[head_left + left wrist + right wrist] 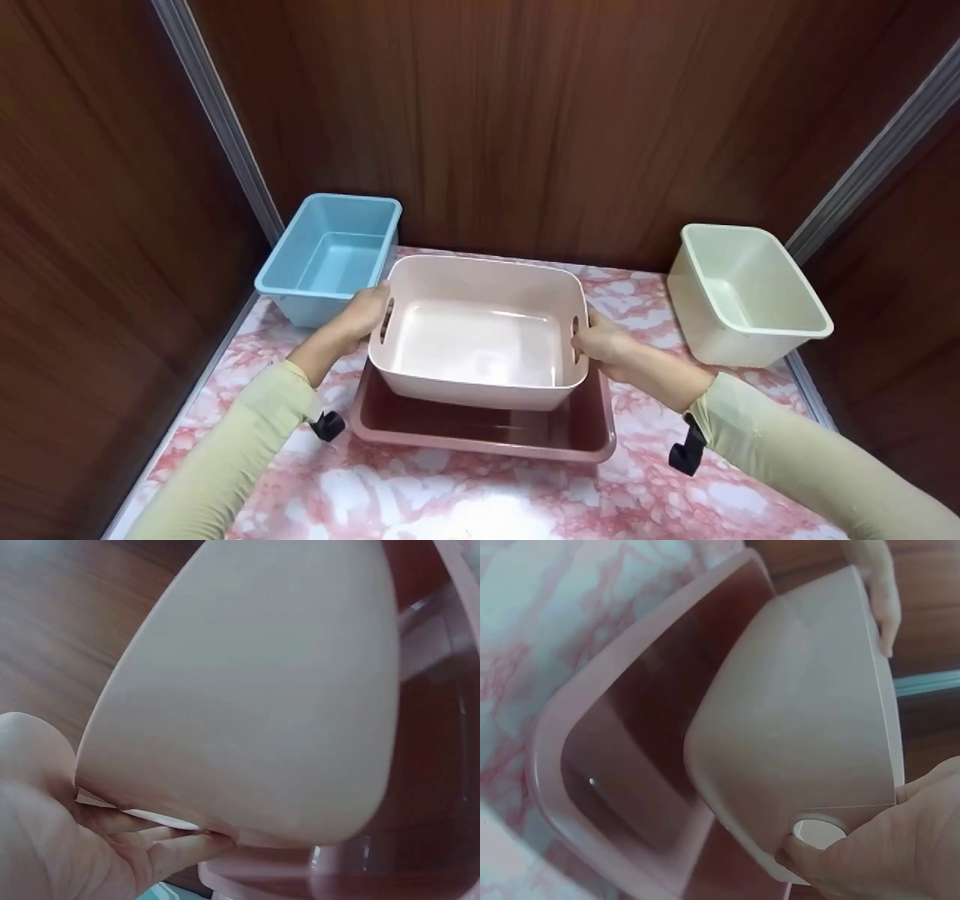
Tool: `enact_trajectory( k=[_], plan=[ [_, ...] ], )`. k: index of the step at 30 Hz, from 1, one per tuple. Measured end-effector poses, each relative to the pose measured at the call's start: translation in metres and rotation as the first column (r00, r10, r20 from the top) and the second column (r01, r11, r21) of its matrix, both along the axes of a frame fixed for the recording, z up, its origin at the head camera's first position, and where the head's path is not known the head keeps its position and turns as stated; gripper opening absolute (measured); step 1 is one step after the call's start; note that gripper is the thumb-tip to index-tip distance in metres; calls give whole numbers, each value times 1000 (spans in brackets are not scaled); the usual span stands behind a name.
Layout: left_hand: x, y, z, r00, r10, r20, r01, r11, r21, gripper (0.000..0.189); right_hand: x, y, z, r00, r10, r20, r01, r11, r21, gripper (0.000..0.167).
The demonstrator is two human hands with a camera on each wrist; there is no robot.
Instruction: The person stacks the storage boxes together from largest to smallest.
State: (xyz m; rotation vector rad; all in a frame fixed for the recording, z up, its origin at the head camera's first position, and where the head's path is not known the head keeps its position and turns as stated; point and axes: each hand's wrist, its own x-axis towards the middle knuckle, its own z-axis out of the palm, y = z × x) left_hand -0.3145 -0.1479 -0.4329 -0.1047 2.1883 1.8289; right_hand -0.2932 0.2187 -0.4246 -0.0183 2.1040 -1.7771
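Note:
Both hands hold up a pale pink bin [480, 345] with oval handle holes in its short sides. My left hand [365, 309] grips the left side, and in the left wrist view its fingers [176, 851] reach into the handle hole. At the opposite side my right hand [606, 343] grips the other handle, the thumb at the hole in the right wrist view. Nothing lies inside the pale bin, which is tilted toward me. Below it is a larger dusty-red basin [480, 444], its far part hidden by the bin.
A light blue bin [337, 259] stands at the back left, close to my left hand. A cream bin [750, 300] stands at the back right. The pink marbled table [360, 487] is bordered by dark wood panels [487, 127] at the back and sides.

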Motion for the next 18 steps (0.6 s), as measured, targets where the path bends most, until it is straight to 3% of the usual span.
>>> enact_trajectory(
  k=[7, 13, 18],
  plan=[
    [-4, 9, -2, 997, 19, 73, -19, 1000, -6, 51, -9, 10, -5, 999, 45, 23, -44, 998, -38, 85],
    [-10, 15, -9, 994, -2, 106, -3, 999, 49, 50, -15, 14, -17, 997, 8, 76, -8, 1000, -5, 64],
    [-14, 20, -20, 987, 15, 160, -29, 996, 87, 49, -17, 15, -27, 997, -10, 81, 8, 1000, 25, 46]
  ],
)
